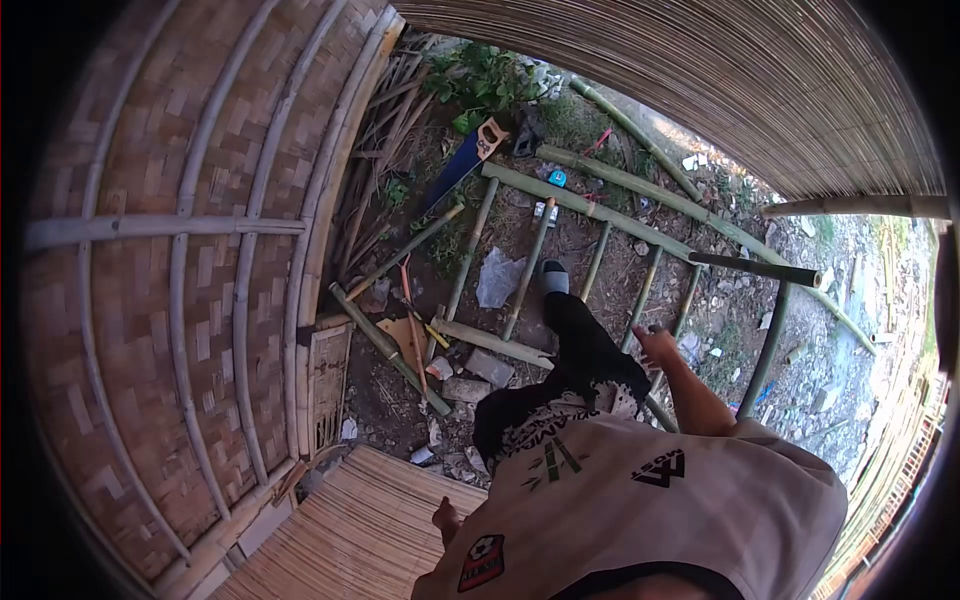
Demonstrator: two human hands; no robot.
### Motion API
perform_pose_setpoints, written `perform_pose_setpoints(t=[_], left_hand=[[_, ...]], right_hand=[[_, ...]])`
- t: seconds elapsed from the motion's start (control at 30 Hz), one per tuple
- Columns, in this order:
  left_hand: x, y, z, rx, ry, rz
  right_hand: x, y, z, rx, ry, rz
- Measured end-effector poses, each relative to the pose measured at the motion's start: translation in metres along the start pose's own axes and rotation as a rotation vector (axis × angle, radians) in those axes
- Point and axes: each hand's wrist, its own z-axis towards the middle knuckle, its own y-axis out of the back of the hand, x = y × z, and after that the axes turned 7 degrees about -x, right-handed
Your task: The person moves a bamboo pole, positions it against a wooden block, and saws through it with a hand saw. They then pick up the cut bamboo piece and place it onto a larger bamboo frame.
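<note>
Printing shows on the light vest (690, 520): a dark angular logo on one side of the chest, with a short word beside it that may read "MUST"; a red and black badge with a football, its small letters too blurred to read; and larger lettering near the hem, broken up by folds.

The right arm reaches forward and down from the shoulder, elbow slightly bent. The right hand (656, 346) is open and appears to hold nothing, fingers apart, near the rungs of the bamboo frame (590, 208); whether it touches them cannot be told. The left hand (447, 518) hangs low beside the body, seen over the slatted platform (345, 525). Its fingers look partly curled, but most of it is hidden, so its grip cannot be told.

The ladder-like bamboo frame lies on the littered ground ahead, with one foot (555, 277) between its rungs. Loose bamboo poles (640, 183) lie beyond it, and a short bamboo piece (755, 269) crosses its right end. A turquoise tape measure (557, 179) sits by the far rail. A blue-bladed saw (462, 167) lies past the left corner, and a yellow-and-black tool handle (431, 333) is nearer. The woven wall (215, 300) closes off the left side.
</note>
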Motion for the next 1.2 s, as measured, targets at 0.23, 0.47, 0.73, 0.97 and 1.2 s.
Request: perform_pose_setpoints(t=[0.23,0.47,0.73,0.97,1.2], left_hand=[[-0.112,0.206,0.018,-0.417,0.236,-1.13],[-0.245,0.449,0.064,-0.422,-0.12,-0.932],[-0.39,0.453,0.204,-0.657,-0.824,-0.055],[-0.398,0.473,0.215,-0.558,-0.575,0.074],[-0.404,0.496,0.205,-0.398,-0.48,-0.008]], right_hand=[[0.093,0.055,0.071,-0.177,0.121,-0.022],[0.163,0.057,0.143,-0.151,-0.072,-0.097],[0.25,-0.052,0.332,-0.207,-0.142,0.096],[0.321,-0.135,0.512,-0.543,0.117,-0.127],[0.343,-0.16,0.614,-0.87,0.612,-0.611]])
